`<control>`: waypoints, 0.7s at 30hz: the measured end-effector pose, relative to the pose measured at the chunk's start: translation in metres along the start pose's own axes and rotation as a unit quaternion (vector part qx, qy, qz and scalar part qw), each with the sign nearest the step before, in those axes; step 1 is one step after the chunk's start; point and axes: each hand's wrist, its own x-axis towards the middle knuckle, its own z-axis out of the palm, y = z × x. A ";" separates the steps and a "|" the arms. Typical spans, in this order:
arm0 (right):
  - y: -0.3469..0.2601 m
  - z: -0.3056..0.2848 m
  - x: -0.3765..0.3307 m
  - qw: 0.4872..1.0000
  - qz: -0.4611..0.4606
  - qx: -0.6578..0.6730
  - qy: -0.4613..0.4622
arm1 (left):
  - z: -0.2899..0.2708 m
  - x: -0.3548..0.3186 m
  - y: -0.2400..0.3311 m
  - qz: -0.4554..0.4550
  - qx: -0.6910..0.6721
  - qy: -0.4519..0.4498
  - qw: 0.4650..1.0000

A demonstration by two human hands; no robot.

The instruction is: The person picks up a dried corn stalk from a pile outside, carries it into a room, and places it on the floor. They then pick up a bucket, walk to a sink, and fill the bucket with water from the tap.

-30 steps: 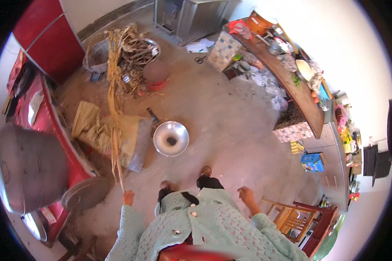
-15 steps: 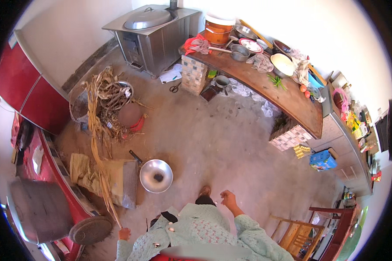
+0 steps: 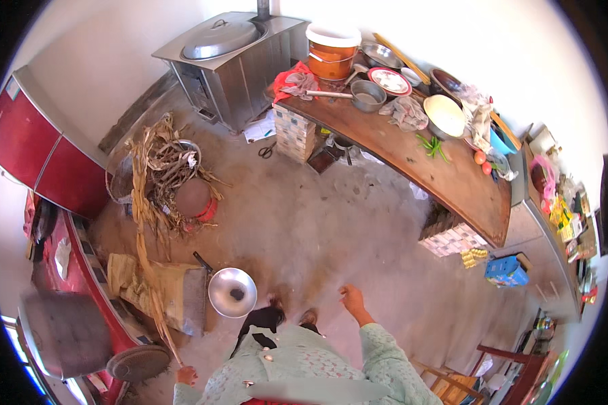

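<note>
My left hand [image 3: 186,375], low at the left, is closed around the lower end of a long dried corn stalk [image 3: 142,233]. The stalk stretches away from me, its leafy far part beside a pile of dry stalks [image 3: 172,158]. Out in front of my body on the right, my right hand [image 3: 351,297] is empty, with its fingers loosely bent and apart. Between my feet and a yellowish sack [image 3: 162,283] stands a shiny metal wok [image 3: 223,300] with a dark handle and something dark in its middle.
A metal stove [image 3: 226,84] with a lidded pot stands at the far left. The brown counter [image 3: 385,145] carries a bucket, pans, bowls, green peppers and tomatoes. Red cabinets [image 3: 54,145] line the left wall. A wooden chair [image 3: 446,386] is near on the right, and a blue box [image 3: 507,271] lies by the counter.
I have stepped forward, and both feet now show. The wok and sack sit nearer to me in the view. My left hand still grips the stalk; my right hand stays empty.
</note>
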 end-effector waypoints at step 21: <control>-0.081 -0.059 0.128 0.985 0.133 -0.112 0.006 | -0.005 0.217 0.536 0.379 -0.013 0.067 0.923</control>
